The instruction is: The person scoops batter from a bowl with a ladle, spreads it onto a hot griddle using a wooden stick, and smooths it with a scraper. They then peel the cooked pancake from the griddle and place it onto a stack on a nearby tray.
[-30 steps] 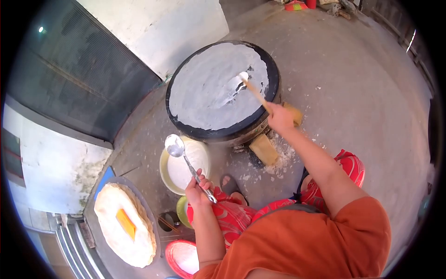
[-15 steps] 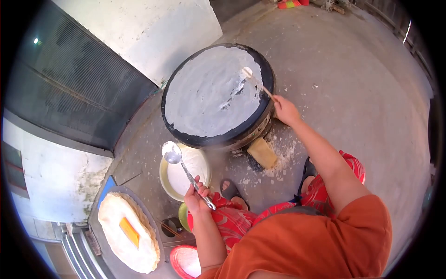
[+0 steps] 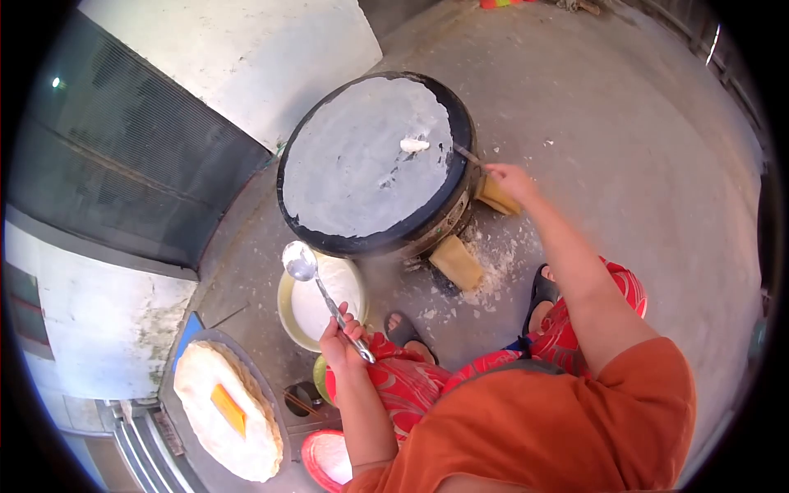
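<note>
A metal ladle [image 3: 322, 294] is in my left hand [image 3: 343, 338], fingers wrapped round its handle. Its wet bowl hangs above the rim of a basin [image 3: 286, 308] of white batter. My right hand [image 3: 511, 182] grips the thin handle of a batter spreader [image 3: 467, 154], reaching in over the right side of a round black griddle [image 3: 337, 245]. A thin grey-white sheet of batter [image 3: 353, 156] covers most of the griddle. On it, near the spreader, sits a thick white lump of batter [image 3: 414, 145], with dark gaps in the sheet just below.
A stack of flat pancakes [image 3: 218, 431] with an orange packet [image 3: 228, 409] on top lies at lower left. Beside my leg are a red-rimmed container [image 3: 329, 460] and a dark pot [image 3: 300, 398]. Yellow blocks [image 3: 457, 263] and white crumbs lie below the griddle.
My right hand has shifted the spreader, and the white lump now sits lower and further left on the griddle. The dark gaps look smaller. My left hand keeps the ladle over the basin.
</note>
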A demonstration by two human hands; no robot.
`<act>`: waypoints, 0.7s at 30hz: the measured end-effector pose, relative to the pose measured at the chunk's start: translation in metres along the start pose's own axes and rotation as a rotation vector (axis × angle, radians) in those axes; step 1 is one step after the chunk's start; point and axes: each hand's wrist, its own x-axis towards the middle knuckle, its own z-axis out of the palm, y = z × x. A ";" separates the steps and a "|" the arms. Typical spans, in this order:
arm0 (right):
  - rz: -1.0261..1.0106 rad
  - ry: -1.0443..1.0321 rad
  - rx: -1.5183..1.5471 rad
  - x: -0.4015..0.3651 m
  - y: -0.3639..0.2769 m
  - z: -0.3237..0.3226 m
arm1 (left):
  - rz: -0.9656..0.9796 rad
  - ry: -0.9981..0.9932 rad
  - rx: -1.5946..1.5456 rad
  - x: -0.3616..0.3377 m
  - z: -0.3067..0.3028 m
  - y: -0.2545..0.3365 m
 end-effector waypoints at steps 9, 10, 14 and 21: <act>-0.106 0.082 0.002 -0.036 0.003 0.009 | -0.047 -0.074 0.126 -0.004 -0.003 -0.002; -0.105 0.082 0.000 -0.041 0.006 0.023 | -0.040 -0.079 0.192 -0.005 -0.002 -0.003; -0.288 -0.018 -0.081 -0.080 -0.033 0.049 | -0.022 -0.104 0.410 -0.008 0.007 -0.009; -0.055 0.037 0.212 -0.098 -0.008 0.046 | 0.041 -0.051 0.576 -0.019 0.025 -0.028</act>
